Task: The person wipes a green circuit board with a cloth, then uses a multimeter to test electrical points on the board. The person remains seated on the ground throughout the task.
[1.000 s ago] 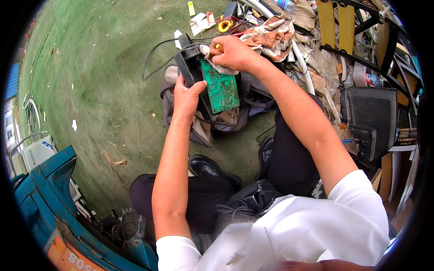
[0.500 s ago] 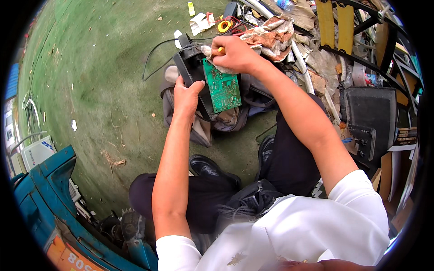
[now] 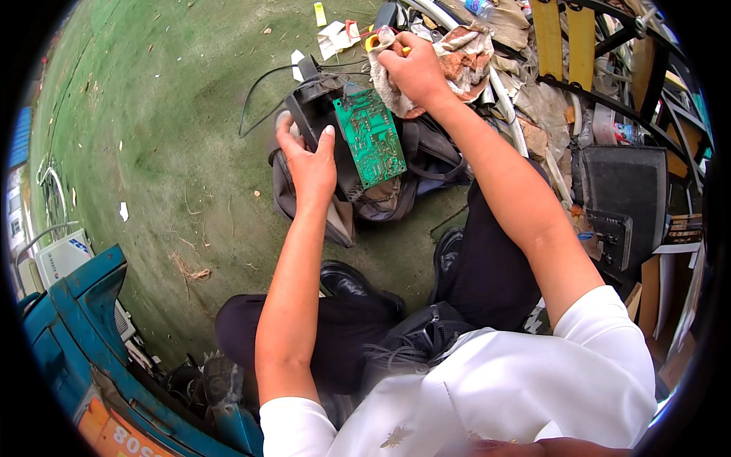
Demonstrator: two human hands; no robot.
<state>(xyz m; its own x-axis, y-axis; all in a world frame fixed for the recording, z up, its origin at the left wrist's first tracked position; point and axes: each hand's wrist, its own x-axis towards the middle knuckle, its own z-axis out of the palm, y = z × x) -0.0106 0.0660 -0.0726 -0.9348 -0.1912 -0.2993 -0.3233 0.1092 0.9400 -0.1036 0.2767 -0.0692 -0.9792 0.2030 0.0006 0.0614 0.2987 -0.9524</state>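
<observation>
L hand [image 3: 311,169]: thumb & fingers spread wide at blk casing [image 3: 323,108], hold unclear. R hand [image 3: 419,75]: fingers curl tight on rag [image 3: 387,90]. Grn circuit bd [image 3: 371,141] sits by casing.

Our right hand [image 3: 419,72] is now farther up and to the right, and the pale cloth [image 3: 387,85] in its grip is clear of the green circuit board [image 3: 371,141], whose upper end we now see bare. Our left hand [image 3: 311,171] spreads wider, thumb and forefinger farther apart, and the black housing [image 3: 303,118] sits slightly farther left.
</observation>
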